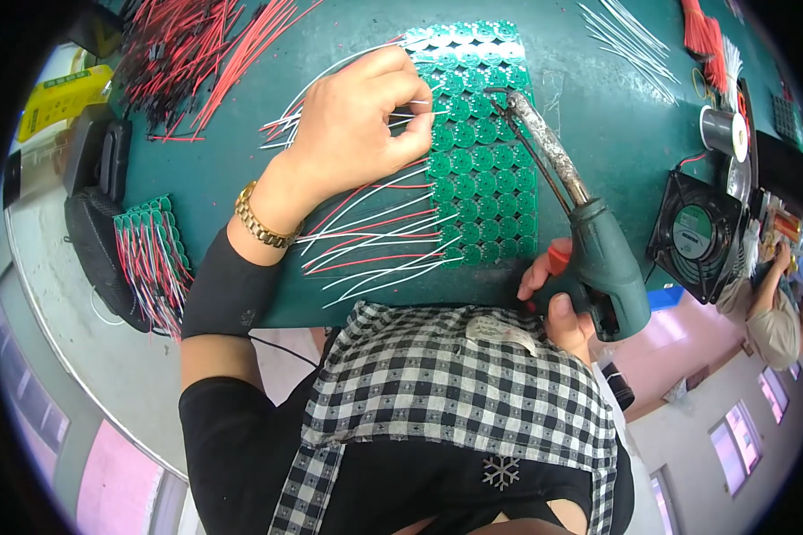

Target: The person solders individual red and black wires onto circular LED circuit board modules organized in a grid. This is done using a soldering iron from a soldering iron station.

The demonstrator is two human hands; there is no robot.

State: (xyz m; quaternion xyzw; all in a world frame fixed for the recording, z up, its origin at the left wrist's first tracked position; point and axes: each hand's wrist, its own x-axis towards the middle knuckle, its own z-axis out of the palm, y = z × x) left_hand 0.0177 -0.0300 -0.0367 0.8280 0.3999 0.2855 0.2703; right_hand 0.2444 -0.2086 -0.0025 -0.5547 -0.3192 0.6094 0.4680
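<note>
A panel of round green circuit boards (pixel 484 185) lies on the dark green table. My left hand (pixel 355 122) is closed in a pinch at the panel's left edge, with a thin white wire (pixel 438 113) between thumb and forefinger. Red and white wires (pixel 379 221) fan out leftward from the boards below that hand. My right hand (pixel 564 319) grips a green soldering gun (pixel 605 254) at the panel's lower right. The gun's long metal barrel slants up and left, and its thin tip is over the boards in an upper row, near the pinched wire.
Red and black wires (pixel 174 58) are heaped at the far left. Loose white wires (pixel 629 45), a solder spool (pixel 723 134) and a black fan (pixel 698 234) sit to the right. A wired board panel (pixel 152 254) hangs at the left edge. Another person (pixel 774 321) is at far right.
</note>
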